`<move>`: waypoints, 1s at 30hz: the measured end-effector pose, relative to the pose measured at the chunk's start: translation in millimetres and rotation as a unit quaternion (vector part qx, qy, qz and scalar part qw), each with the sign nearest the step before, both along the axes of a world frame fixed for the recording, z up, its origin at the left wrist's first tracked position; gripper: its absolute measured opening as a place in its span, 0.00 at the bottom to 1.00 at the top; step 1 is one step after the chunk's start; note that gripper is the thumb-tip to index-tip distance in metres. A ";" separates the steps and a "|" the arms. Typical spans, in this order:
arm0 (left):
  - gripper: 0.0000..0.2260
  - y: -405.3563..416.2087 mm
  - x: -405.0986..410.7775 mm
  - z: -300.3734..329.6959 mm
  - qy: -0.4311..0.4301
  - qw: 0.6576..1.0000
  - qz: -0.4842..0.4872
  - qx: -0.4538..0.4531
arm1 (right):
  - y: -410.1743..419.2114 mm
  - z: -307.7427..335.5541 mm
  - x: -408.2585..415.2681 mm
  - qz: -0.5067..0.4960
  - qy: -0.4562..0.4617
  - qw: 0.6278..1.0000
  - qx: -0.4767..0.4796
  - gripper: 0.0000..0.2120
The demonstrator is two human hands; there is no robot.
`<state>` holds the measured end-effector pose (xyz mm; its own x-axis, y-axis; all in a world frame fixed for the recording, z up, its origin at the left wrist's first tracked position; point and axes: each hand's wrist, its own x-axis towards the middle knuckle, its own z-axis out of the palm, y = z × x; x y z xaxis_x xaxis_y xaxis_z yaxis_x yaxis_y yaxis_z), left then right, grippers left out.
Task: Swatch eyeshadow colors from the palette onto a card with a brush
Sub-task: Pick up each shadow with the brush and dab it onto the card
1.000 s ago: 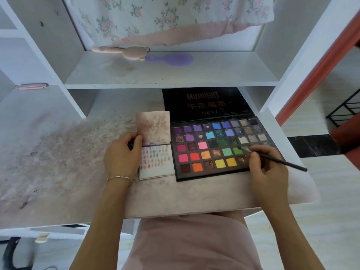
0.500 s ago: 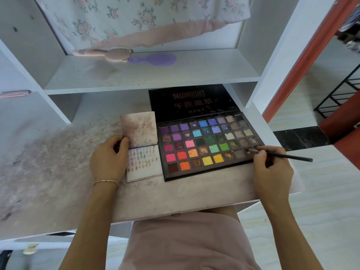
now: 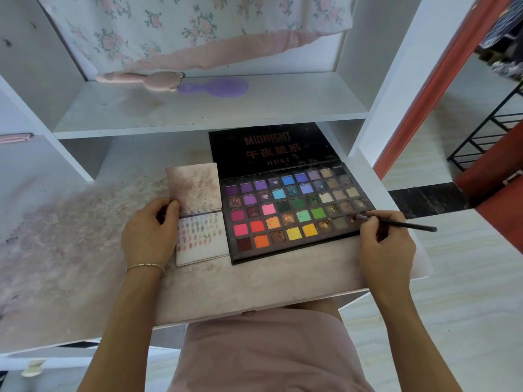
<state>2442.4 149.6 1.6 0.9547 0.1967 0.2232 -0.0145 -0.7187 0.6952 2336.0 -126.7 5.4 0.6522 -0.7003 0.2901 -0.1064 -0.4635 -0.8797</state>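
An open eyeshadow palette (image 3: 294,210) with several rows of coloured pans lies on the desk, its black lid flat behind it. To its left sits a small folded white card (image 3: 202,239) covered in rows of small colour swatches, its stained upper flap lying open. My left hand (image 3: 150,233) grips the card's left edge at the fold. My right hand (image 3: 386,247) pinches a thin black brush (image 3: 407,224); its tip touches a pan at the palette's lower right corner.
The stained white desk (image 3: 254,281) ends close in front of me and at the right. A shelf (image 3: 212,108) above holds a pink brush (image 3: 141,79) and a purple hairbrush (image 3: 215,87). A floral cloth (image 3: 198,26) hangs behind. A black rack (image 3: 486,131) stands at far right.
My right hand drew the brush tip from the palette's green and gold pans to its lower right corner. The left hand stayed on the card. The camera shifted slightly.
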 end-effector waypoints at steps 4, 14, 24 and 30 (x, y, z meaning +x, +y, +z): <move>0.10 -0.7 -0.1 0.2 0.003 1.000 0.000 0.000 | 0.7 1.1 -0.7 0.008 0.003 1.000 -0.005 0.07; 0.10 -0.2 -0.6 -0.2 0.002 1.000 0.001 -0.004 | 1.4 3.5 -0.8 0.036 -0.013 0.999 0.007 0.09; 0.09 -1.4 -1.2 1.9 0.009 1.000 0.006 -0.013 | 45.1 8.8 9.1 0.167 -0.027 0.983 0.077 0.14; 0.09 1.2 -0.3 0.3 0.008 1.000 -0.001 -0.013 | 91.3 9.9 22.3 0.257 -0.026 0.962 0.089 0.12</move>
